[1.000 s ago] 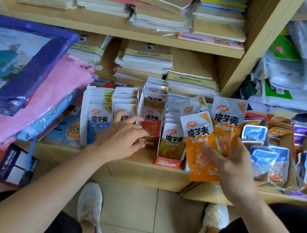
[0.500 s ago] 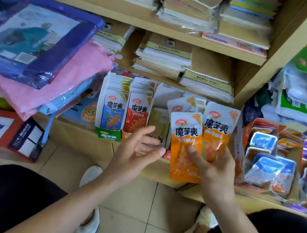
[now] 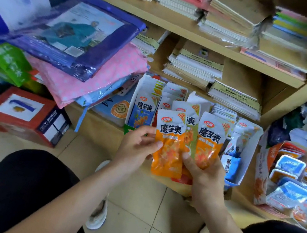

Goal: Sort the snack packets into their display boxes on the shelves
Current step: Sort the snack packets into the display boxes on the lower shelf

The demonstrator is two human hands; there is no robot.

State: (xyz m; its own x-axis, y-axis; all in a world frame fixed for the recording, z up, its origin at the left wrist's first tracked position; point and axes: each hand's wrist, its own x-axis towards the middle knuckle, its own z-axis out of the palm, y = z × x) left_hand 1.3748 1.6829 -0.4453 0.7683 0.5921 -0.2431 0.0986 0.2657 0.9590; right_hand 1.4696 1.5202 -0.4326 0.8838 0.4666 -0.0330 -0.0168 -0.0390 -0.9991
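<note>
My right hand (image 3: pixel 203 172) grips a fan of snack packets: two orange ones and a green-edged one between them. My left hand (image 3: pixel 136 148) pinches the left edge of the front orange packet (image 3: pixel 169 145). The second orange packet (image 3: pixel 207 144) sticks out to the right. Behind them on the low shelf stand the display boxes; one with blue packets (image 3: pixel 142 112) is at the left, and rows of white-topped packets (image 3: pixel 225 113) fill the boxes further right. Both hands are held in front of the shelf edge.
A box of blue and orange tray snacks (image 3: pixel 289 177) sits at the right. Pink and purple fabric packs (image 3: pixel 87 67) pile up on the left, above a red carton (image 3: pixel 25 114) on the floor. Notebook stacks (image 3: pixel 198 66) fill the shelves above.
My left hand has left the display boxes and come across to take hold of the front orange packet. The packets in my right hand have come lower and nearer. The view has swung left.
</note>
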